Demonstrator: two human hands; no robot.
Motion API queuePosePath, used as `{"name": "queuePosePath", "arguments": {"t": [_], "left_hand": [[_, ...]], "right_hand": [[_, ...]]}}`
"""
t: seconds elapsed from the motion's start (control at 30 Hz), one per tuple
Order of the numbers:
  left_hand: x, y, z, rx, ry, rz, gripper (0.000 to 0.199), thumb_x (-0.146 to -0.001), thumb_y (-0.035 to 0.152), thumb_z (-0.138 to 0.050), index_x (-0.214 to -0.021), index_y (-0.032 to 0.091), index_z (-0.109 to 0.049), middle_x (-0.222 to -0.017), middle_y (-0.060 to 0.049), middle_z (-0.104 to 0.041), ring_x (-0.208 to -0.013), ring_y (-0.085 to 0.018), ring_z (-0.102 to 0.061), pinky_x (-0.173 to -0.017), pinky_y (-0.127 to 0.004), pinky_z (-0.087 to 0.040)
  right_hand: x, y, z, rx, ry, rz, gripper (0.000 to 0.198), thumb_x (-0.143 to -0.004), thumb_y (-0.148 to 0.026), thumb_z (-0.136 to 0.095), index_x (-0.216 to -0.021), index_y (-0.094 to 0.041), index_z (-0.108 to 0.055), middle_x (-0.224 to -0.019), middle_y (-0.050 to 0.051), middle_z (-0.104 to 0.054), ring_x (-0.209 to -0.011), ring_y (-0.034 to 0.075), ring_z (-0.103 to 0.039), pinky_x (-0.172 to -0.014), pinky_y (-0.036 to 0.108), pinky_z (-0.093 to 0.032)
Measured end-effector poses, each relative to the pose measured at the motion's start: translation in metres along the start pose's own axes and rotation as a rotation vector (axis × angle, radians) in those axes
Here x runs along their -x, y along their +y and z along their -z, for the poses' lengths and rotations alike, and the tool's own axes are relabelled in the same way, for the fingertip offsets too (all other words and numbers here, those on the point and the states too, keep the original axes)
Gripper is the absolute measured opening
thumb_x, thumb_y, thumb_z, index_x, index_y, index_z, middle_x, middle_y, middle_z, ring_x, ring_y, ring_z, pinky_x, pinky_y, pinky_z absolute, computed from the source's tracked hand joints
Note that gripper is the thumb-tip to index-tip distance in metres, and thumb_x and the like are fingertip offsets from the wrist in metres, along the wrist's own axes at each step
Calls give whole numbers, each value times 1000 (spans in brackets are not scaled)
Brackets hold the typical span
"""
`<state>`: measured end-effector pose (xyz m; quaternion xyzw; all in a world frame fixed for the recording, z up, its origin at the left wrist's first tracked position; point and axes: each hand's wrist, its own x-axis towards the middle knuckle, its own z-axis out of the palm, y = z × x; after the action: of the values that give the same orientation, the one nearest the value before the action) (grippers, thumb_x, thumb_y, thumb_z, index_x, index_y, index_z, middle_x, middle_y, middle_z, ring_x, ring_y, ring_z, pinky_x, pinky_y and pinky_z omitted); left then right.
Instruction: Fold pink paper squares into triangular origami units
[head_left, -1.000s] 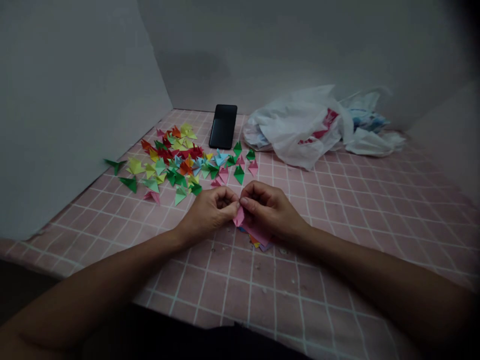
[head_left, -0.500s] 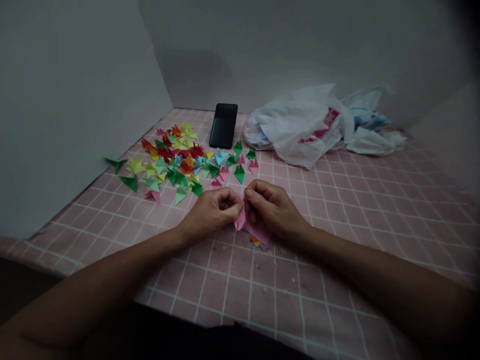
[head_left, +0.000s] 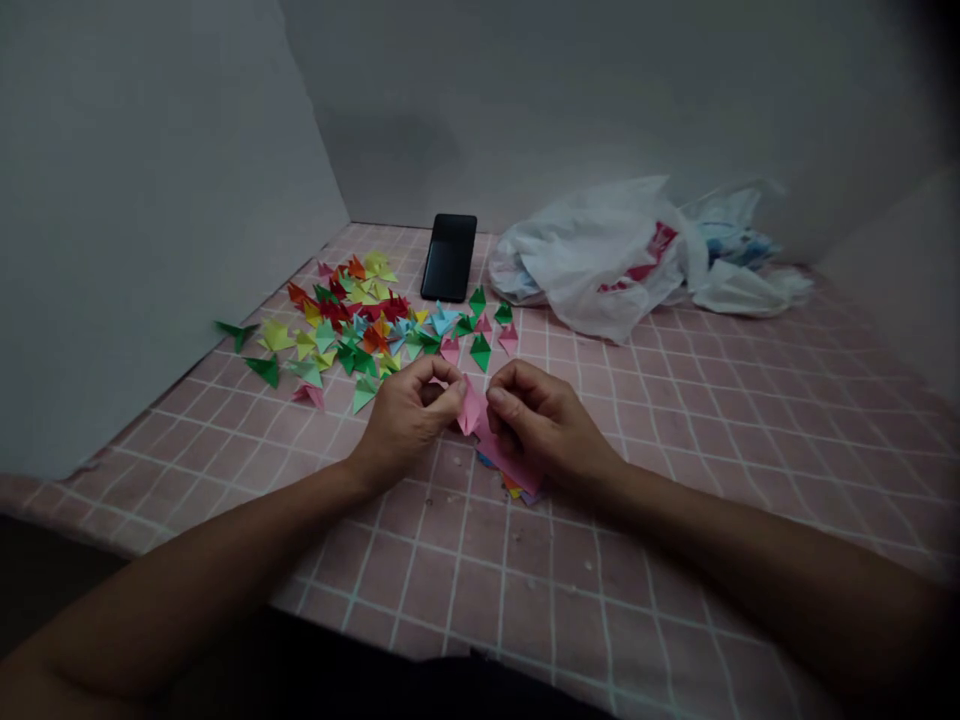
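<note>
Between the thumb and fingers of my left hand (head_left: 414, 410) is a small pink folded paper (head_left: 469, 409), held pointed end up. My right hand (head_left: 538, 412) is just to its right with thumb and curled fingers pressed together; a narrow gap separates its fingertips from the folded paper. Whether anything is pinched there cannot be made out. Under the hands lies a stack of coloured paper sheets (head_left: 510, 468), pink on top with blue, orange, yellow and purple corners showing. My right hand covers part of it.
Many folded paper pieces (head_left: 351, 330) in green, yellow, red, blue and pink lie beyond my left hand. A dark phone (head_left: 449, 258) leans upright at the back. White plastic bags (head_left: 607, 255) sit at the back right. A pink checked cloth (head_left: 720, 450) covers the table; walls stand behind and left.
My left hand has moved slightly left and up with the pink folded paper, away from the right fingertips. The hands were together at the paper before; more of the pink sheet below now shows.
</note>
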<state>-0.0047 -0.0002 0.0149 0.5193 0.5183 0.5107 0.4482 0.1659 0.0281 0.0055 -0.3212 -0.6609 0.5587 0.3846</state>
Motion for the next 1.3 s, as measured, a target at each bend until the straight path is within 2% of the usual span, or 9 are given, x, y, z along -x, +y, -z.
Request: {"name": "queuePosePath", "arguments": {"t": [0.1, 0.17, 0.3, 0.47, 0.67, 0.87, 1.0, 1.3], "left_hand": [[-1, 0, 1, 67, 24, 41, 18, -76, 31, -68, -74, 17, -57, -61, 4, -57, -52, -9, -56, -50, -19, -48], [-2, -2, 1, 116, 23, 97, 19, -77, 32, -68, -74, 17, -57, -62, 5, -57, -52, -8, -57, -51, -20, -52], [-3, -4, 1, 188, -19, 207, 22, -75, 34, -71, -75, 17, -56, -66, 5, -55, -54, -8, -59, -54, -24, -58], [-4, -6, 2, 222, -48, 239, 25, -73, 32, -74, -75, 16, -56, -66, 6, -55, -55, -7, -59, -56, -23, -59], [-3, -8, 0, 241, -77, 290, 23, -76, 30, -72, -79, 17, -54, -63, 5, -60, -50, -9, -62, -55, -24, -58], [1, -9, 1, 342, -125, 210, 27, -81, 29, -71, -101, 20, -55, -73, 3, -69, -60, -12, -68, -61, -29, -61], [2, -11, 1, 360, -148, 142, 23, -85, 32, -70, -99, 18, -57, -76, 1, -69, -66, -12, -69, -67, -27, -61], [5, -6, 3, 287, -145, -24, 18, -89, 33, -66, -98, 18, -62, -91, 0, -64, -75, -12, -69, -77, -28, -61]], "right_hand": [[1, 1, 0, 29, -6, 112, 8, -90, -26, -60, -89, -20, -55, -76, -3, -55, -65, 11, -50, -61, 25, -41], [1, 3, 1, 84, -25, 176, 8, -89, -23, -62, -94, -20, -58, -80, -2, -57, -70, 12, -52, -64, 26, -42], [1, 8, 1, 190, -51, 200, 10, -91, -19, -58, -101, -20, -61, -81, 0, -62, -71, 13, -56, -65, 27, -44], [0, 9, 2, 269, -60, 240, 9, -91, -18, -60, -98, -19, -64, -89, 3, -67, -79, 15, -61, -71, 29, -47], [-1, 8, 3, 329, -44, 280, 10, -90, -14, -57, -87, -18, -65, -81, 2, -67, -71, 13, -60, -68, 27, -46], [0, 11, 2, 269, 36, 228, 9, -89, -13, -57, -85, -19, -62, -72, -2, -62, -63, 11, -56, -62, 24, -44], [0, 15, 2, 181, 65, 197, 5, -90, -16, -59, -90, -20, -61, -74, -2, -61, -63, 11, -56, -62, 25, -45], [1, 12, 5, 286, 116, 343, 14, -88, -9, -57, -93, -21, -61, -84, 1, -60, -72, 13, -60, -65, 28, -48]]}}
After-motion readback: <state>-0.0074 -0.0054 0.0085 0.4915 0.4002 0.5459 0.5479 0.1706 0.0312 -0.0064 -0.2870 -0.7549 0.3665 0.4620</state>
